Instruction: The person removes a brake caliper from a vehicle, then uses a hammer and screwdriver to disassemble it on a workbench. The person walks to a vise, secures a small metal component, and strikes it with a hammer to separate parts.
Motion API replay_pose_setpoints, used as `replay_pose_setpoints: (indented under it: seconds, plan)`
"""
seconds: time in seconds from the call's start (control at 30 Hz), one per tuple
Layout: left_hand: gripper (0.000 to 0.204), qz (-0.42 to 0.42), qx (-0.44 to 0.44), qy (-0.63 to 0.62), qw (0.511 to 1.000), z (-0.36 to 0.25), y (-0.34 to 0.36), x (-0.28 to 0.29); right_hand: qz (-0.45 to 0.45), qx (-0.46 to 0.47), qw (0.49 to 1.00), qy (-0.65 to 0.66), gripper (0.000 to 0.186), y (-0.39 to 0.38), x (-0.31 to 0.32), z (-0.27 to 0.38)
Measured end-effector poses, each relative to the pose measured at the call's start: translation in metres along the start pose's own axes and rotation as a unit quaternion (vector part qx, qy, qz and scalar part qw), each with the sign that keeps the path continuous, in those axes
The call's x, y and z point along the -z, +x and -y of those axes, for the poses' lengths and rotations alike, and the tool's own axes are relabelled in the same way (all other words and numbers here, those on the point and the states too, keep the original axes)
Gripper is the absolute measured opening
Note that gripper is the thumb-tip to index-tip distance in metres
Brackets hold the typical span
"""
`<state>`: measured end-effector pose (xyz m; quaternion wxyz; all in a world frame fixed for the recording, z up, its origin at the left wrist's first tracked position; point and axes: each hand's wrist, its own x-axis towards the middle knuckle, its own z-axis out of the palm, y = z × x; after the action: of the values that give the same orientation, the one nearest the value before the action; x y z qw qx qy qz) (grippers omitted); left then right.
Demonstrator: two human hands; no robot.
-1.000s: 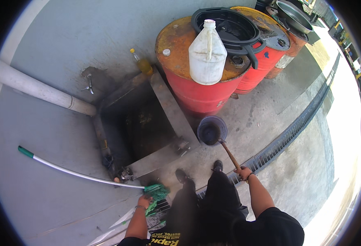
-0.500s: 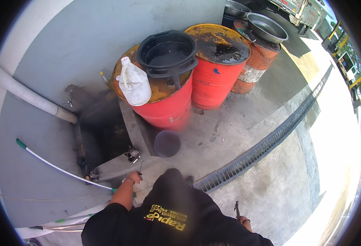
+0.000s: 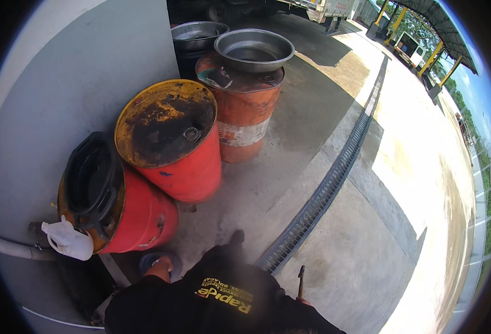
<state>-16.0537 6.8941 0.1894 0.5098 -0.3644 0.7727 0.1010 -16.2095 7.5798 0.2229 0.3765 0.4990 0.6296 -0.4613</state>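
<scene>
My left hand (image 3: 164, 265) reaches over a small round bucket (image 3: 145, 261) at the foot of the nearest red drum. Its fingers are blurred against the bucket, and whether anything is in them I cannot make out. At my right side, my right hand (image 3: 303, 301) is closed round a slim hammer-like tool (image 3: 300, 283) with a brownish handle and a small dark head pointing away from me. On the nearest red drum (image 3: 152, 210) lie a black drain pan (image 3: 94, 172) and a dirty white plastic jug (image 3: 69, 240), close to my left arm.
A second red drum (image 3: 198, 176) with an oily yellow top stands beyond, then an orange drum (image 3: 243, 131) bearing a metal basin (image 3: 253, 45). A floor drain grate (image 3: 329, 192) runs away to the right. At left are a grey wall (image 3: 28, 139) and a pipe (image 3: 20, 249).
My view has swung right, so the drums appear further left. My left hand has moved from the pit's edge, where it held a thin hooked tool, to the bucket. My right hand still grips its tool.
</scene>
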Motion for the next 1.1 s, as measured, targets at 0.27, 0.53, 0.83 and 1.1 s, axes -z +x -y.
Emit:
replay_pose_setpoints:
  seconds: [0.27,0.53,0.83,1.1]
  plan:
    - [0.041,-0.208,-0.359,0.033,0.909,-0.503,0.05,0.446,0.017,-0.042,0.999,-0.01,0.026,0.052,-0.006,0.219]
    - [0.038,-0.248,-0.458,-0.149,0.84,-0.802,0.024,0.659,0.07,-0.014,0.943,-0.326,0.032,0.173,0.025,0.529]
    - [0.04,-0.239,-0.315,-0.251,0.884,-0.829,0.118,0.742,0.039,0.073,0.846,-0.527,0.045,0.296,-0.002,1.013]
    - [0.046,-0.308,-0.321,-0.327,0.834,-1.029,0.257,0.978,-0.054,0.226,0.919,-0.319,0.041,0.306,-0.131,1.326]
